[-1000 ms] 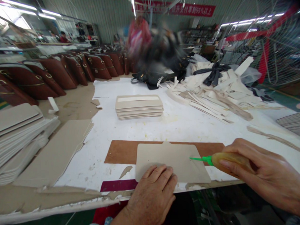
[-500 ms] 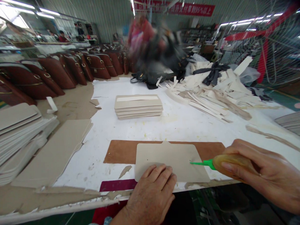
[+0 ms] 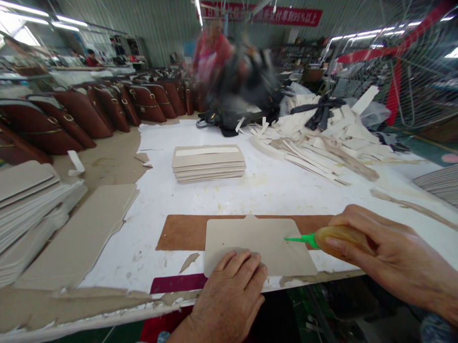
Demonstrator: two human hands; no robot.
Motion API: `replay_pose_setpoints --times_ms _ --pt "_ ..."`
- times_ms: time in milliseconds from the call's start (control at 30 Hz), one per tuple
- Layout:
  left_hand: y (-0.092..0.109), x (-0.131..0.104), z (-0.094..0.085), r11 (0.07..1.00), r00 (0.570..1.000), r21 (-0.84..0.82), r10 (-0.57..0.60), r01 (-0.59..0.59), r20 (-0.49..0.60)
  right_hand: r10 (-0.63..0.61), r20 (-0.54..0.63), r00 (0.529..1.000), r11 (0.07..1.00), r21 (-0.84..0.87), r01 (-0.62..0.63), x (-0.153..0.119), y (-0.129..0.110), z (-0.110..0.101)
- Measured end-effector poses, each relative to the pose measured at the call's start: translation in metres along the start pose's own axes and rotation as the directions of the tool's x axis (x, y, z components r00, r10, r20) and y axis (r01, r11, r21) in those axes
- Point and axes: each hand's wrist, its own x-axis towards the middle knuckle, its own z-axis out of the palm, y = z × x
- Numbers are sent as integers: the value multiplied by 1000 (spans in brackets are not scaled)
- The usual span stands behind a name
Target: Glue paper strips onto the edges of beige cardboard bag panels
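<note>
A beige card panel [image 3: 260, 241] with a small tab on its far edge lies on a brown board [image 3: 180, 233] at the near edge of the white table [image 3: 222, 197]. My left hand [image 3: 229, 298] lies flat on the panel's near left corner, fingers spread. My right hand [image 3: 388, 255] grips an amber glue bottle [image 3: 340, 236]. Its green nozzle [image 3: 298, 240] points left and touches the panel near the right edge.
A stack of beige panels [image 3: 209, 163] sits mid-table. Piles of card sheets [image 3: 26, 210] lie at left, dark red bags [image 3: 78, 115] in a row behind them, loose beige strips [image 3: 326, 147] at right. A blurred person [image 3: 216, 55] handles black bags [image 3: 244, 90] at the far end.
The glue nozzle has shifted slightly left along the panel's right edge. My left hand stays pressed on the panel. The person at the far end keeps moving.
</note>
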Motion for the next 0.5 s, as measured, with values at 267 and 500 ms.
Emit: replay_pose_setpoints --times_ms 267,500 --pt "0 0 0 1000 1000 -13 -6 6 -6 20 -38 999 999 -31 -21 0 4 -5" --pt "2 2 -2 1000 1000 -20 -4 5 10 50 11 999 999 -1 -50 -10 11 -5"
